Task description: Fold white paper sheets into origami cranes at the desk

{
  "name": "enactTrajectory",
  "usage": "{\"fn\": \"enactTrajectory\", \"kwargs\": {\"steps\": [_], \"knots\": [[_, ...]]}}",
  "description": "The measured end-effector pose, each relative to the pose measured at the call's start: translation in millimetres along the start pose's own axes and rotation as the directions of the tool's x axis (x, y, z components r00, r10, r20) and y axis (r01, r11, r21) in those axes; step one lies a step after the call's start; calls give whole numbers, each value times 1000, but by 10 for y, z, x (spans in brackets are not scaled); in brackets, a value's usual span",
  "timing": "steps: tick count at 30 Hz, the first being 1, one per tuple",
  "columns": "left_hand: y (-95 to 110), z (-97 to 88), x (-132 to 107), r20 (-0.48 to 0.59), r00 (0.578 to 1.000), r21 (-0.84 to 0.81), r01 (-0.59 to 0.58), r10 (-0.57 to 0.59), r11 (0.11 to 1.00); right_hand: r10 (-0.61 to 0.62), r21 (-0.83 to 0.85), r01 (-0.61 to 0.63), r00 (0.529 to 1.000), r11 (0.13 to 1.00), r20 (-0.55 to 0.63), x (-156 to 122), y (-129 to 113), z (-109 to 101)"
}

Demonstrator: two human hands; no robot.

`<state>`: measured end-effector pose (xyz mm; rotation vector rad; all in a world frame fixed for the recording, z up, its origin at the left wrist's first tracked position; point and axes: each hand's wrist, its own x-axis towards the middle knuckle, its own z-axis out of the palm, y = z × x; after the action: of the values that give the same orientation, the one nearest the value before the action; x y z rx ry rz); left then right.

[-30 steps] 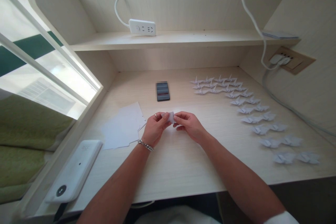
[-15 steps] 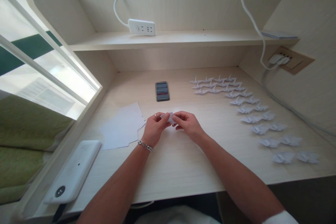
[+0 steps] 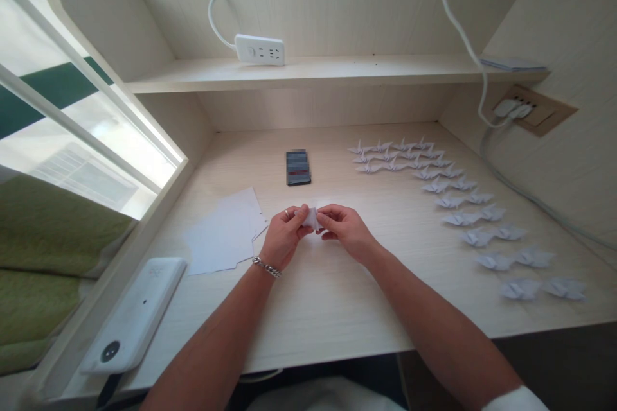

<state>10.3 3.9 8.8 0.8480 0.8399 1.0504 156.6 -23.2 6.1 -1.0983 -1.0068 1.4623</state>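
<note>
A small folded piece of white paper (image 3: 312, 218) is held between my two hands, above the middle of the desk. My left hand (image 3: 285, 231) pinches its left side, with the thumb on top; a ring and a chain bracelet show on this hand and wrist. At the paper's right edge, my right hand (image 3: 344, 226) grips with thumb and fingertips. Fingers partly cover the paper, so its exact folds cannot be made out. Left of my left hand lie several loose sheets of white paper (image 3: 219, 231), overlapping each other. Folded paper cranes (image 3: 436, 186) stand in rows at the right.
Behind my hands lies a phone (image 3: 297, 167). A white oblong device (image 3: 135, 314) rests at the desk's left edge. On the shelf (image 3: 328, 69) stands a power strip (image 3: 260, 50). A white cable (image 3: 457, 29) hangs down to the wall socket (image 3: 535, 111) at the right.
My left thumb has shifted slightly up and left on the folded paper, showing more of its surface. The right hand has hardly moved, and everything else stays in place.
</note>
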Motion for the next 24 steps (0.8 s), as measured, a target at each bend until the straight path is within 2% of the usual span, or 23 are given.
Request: {"fn": "enactTrajectory", "kwargs": {"steps": [9, 13, 15, 17, 20, 22, 24], "knots": [[8, 8, -6, -6, 1000, -13, 7, -7, 1000, 6, 12, -6, 1000, 1000, 18, -2, -1, -8], [-8, -7, 6, 0, 1000, 18, -5, 5, 1000, -20, -44, 20, 1000, 999, 3, 8, 18, 4], [-21, -25, 12, 0, 999, 91, -35, 35, 995, -90, -142, 84, 995, 986, -34, 14, 44, 8], [-32, -53, 15, -4, 996, 241, -85, 89, 967, -207, -279, 177, 975, 944, -82, 12, 71, 8], [-37, -98, 15, 30, 985, 491, -161, 169, 856, -342, -421, 276, 936, 864, -87, -8, 83, 2], [-35, -118, 17, 72, 981, 584, -190, 183, 789, -359, -454, 298, 932, 840, -52, -20, 73, -7], [-30, -124, 20, 92, 979, 599, -199, 180, 776, -349, -473, 298, 937, 829, -20, -21, 63, -19]]}}
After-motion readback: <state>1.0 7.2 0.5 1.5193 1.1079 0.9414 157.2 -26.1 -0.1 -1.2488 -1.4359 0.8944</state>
